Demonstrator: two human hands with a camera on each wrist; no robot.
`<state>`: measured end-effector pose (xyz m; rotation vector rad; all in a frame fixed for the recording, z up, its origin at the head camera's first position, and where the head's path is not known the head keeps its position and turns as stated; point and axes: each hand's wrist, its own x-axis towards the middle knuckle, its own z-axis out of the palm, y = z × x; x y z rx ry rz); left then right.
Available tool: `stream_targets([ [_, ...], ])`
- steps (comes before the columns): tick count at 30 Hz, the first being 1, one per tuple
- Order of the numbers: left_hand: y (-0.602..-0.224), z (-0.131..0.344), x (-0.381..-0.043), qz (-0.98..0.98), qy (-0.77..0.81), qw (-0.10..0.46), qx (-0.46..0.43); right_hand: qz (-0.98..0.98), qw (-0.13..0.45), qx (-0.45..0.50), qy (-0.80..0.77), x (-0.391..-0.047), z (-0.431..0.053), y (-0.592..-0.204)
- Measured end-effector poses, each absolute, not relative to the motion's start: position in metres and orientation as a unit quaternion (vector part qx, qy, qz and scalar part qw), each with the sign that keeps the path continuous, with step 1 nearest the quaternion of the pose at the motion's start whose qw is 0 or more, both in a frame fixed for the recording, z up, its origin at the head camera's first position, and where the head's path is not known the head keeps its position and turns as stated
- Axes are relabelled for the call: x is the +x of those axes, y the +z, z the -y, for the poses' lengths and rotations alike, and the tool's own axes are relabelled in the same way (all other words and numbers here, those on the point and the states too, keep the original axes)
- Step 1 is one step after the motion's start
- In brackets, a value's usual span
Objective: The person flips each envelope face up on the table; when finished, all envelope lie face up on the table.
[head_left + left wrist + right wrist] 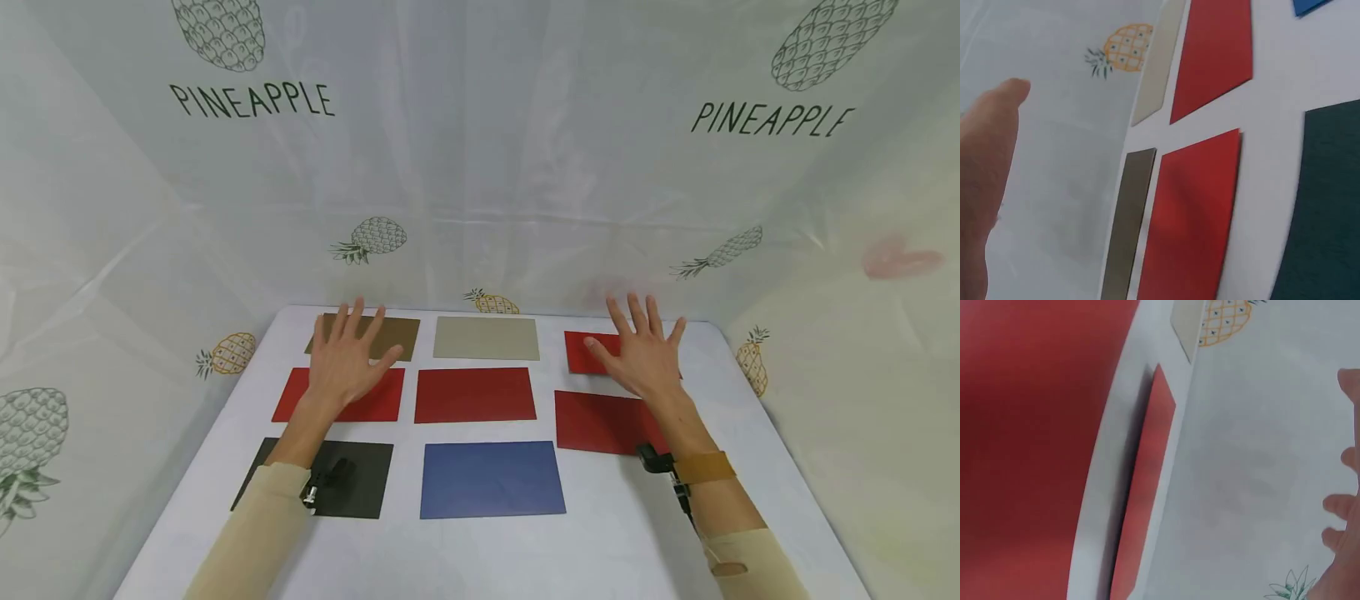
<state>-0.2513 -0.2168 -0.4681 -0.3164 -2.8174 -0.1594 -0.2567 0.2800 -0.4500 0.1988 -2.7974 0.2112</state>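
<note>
My left hand [341, 367] hovers with spread fingers over the back left of the table, overlapping a brown rectangular sheet [397, 337] and a red sheet [382, 396]. My right hand [645, 357], fingers also spread, overlaps the back right red sheet [581, 354]. Neither hand holds anything. Below my right wrist lies another red sheet [600, 421], partly hidden by the forearm. A black sheet [360, 483] lies under my left forearm. Between the arms lie a beige sheet [486, 337], a red sheet [475, 396] and a blue sheet [492, 481], one in front of another.
The white table [480, 558] is bounded at the back and sides by a pale curtain [495, 167] printed with pineapples. A small camera [655, 458] sits on the right wrist beside a tan strap [703, 467]. Long beige sleeves [251, 533] cover the forearms.
</note>
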Motion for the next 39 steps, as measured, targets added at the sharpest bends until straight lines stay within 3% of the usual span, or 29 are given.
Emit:
stream_targets([
  [10, -0.492, 0.222, -0.232, 0.939, -0.064, 0.153, -0.3, 0.954, 0.175, 0.204, 0.13, -0.228, -0.29, -0.469],
  [22, -0.521, 0.211, -0.2, 0.926, -0.104, 0.063, -0.357, 0.928, 0.091, 0.334, 0.134, -0.194, -0.271, -0.514],
  [29, -0.529, 0.191, -0.177, 0.903, -0.109, 0.041, -0.413, 0.892, 0.091, 0.418, 0.142, -0.176, -0.257, -0.533],
  [39, -0.54, 0.181, -0.16, 0.881, -0.09, 0.012, -0.465, 0.88, 0.064, 0.453, 0.126, -0.162, -0.248, -0.536],
])
